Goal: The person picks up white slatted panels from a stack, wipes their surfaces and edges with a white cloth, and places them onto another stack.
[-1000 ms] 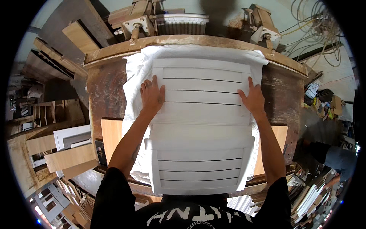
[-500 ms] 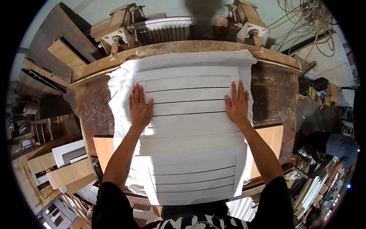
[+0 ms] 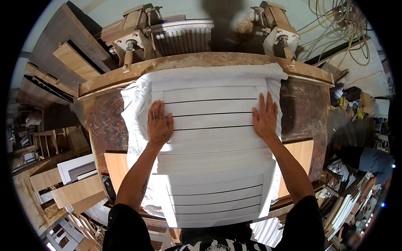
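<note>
A long white panel [image 3: 209, 142] with dark horizontal grooves lies lengthwise in front of me, its near end reaching toward my waist. Under it a crumpled white cloth [image 3: 135, 113] is spread over the bench, showing along both sides and the far edge. My left hand [image 3: 160, 124] rests palm down on the panel's left border, fingers pointing away and slightly bent. On the opposite border lies my right hand [image 3: 265, 120], flat with its fingers stretched out. Neither hand holds anything. Sunlight falls across the panel's near part.
The worn brown bench [image 3: 104, 121] ends in a wooden beam [image 3: 209, 57] with two cylinder clamps, left [image 3: 133, 46] and right [image 3: 281, 37]. Light wood boards, left [image 3: 116, 167] and right [image 3: 299, 157], flank the cloth. Another person [image 3: 372, 163] bends at the far right.
The bench and panel sit slightly lower and further right in the picture. My left hand's fingers are a little more bent; both hands stay on the panel's borders.
</note>
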{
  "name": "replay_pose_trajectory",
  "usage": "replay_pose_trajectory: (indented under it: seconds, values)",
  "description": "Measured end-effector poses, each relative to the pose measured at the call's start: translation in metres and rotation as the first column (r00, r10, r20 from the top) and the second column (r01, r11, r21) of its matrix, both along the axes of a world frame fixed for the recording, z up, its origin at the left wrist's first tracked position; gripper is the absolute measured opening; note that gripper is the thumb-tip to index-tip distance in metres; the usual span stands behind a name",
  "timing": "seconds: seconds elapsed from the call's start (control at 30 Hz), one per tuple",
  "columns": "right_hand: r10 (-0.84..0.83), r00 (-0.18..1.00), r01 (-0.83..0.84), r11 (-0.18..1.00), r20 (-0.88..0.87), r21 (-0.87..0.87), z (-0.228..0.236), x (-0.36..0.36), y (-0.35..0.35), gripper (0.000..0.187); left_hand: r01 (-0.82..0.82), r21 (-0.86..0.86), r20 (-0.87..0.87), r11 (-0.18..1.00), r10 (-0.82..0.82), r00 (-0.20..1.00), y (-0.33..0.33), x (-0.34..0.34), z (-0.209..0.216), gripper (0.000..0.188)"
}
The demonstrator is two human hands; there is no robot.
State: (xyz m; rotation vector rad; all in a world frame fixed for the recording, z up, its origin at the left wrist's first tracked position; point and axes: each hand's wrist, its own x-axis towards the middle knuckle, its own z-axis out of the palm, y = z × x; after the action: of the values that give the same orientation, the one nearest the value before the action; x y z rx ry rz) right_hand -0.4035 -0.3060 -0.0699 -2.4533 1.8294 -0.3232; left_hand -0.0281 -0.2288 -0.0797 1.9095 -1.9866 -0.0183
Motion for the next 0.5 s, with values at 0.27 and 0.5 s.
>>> replay_pose_trajectory:
  seconds: [0.27, 0.5]
  values:
    - [0.0, 1.0, 0.0, 1.0, 0.013, -0.013, 0.0003, -0.0012, 0.0021, 0.056, -0.001, -0.033, -0.014, 0.999, 0.0, 1.0, 0.0018, 0.0007, 0.0013, 0.049]
    - [0.012, 1.0, -0.012, 1.0, -0.003, -0.029, -0.0045, -0.0019, 0.0036, 0.057, 0.005, -0.05, 0.006, 0.999, -0.005, 1.0, 0.0023, 0.0001, 0.0042, 0.045]
